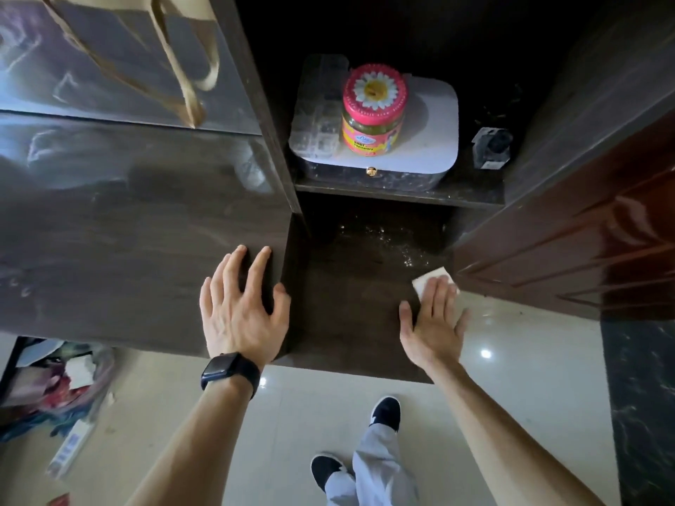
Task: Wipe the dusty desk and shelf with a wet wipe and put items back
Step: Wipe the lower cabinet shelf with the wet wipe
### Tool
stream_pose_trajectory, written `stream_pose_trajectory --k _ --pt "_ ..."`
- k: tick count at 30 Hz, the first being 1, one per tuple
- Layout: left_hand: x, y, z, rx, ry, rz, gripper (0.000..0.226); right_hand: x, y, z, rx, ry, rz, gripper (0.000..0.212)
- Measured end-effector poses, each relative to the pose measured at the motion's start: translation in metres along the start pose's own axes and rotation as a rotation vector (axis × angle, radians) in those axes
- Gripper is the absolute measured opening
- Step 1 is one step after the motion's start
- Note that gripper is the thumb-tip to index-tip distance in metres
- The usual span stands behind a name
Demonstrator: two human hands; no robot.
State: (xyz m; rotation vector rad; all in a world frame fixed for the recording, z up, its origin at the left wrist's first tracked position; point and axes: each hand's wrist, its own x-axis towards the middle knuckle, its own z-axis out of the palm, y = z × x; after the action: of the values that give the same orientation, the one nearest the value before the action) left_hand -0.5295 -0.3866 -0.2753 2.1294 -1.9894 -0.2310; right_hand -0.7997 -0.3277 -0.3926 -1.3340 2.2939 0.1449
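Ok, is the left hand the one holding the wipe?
No, the right hand presses the white wipe flat on the lower shelf, while the left hand rests on the desk top.

Below your right hand point(433, 323) you have a glossy pale tiled floor point(529, 378) catching light spots; to its right stands a reddish panelled door point(584, 257), then a black marble strip point(639, 396)
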Motion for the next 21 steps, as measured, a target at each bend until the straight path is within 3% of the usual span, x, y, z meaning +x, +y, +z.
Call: stream_pose_trajectory --k 2,5,8,13,16,18,21 --pt "0.0 -0.002 0.001 0.001 -0.017 -0.008 0.057 0.012 -0.031 -0.004 -0.009 0.001 -0.05 0.075" --pt "0.001 -0.001 0.0 -0.006 -0.035 -0.021 0.059 -0.014 -0.065 0.011 -0.066 -0.031 -0.339 0.073" --pt "0.0 -0.001 -0.002 -0.003 -0.047 -0.028 0.059 -0.059 -0.051 0.03 -0.11 -0.021 -0.532 0.072" --pt "0.001 -0.001 -0.002 -0.006 -0.043 -0.041 0.059 -0.061 0.024 0.022 -0.101 -0.026 -0.151 0.073" --pt "0.002 -0.002 0.0 -0.007 -0.034 -0.044 0.059 -0.028 -0.003 0.014 -0.059 0.028 -0.047 0.075" --pt "0.001 -0.002 0.001 -0.006 -0.026 -0.042 0.059 -0.021 -0.044 0.018 -0.061 0.014 -0.134 0.077" --pt "0.002 -0.001 0.0 -0.015 -0.03 -0.043 0.059 -0.056 -0.081 0.037 -0.09 -0.012 -0.503 0.075"
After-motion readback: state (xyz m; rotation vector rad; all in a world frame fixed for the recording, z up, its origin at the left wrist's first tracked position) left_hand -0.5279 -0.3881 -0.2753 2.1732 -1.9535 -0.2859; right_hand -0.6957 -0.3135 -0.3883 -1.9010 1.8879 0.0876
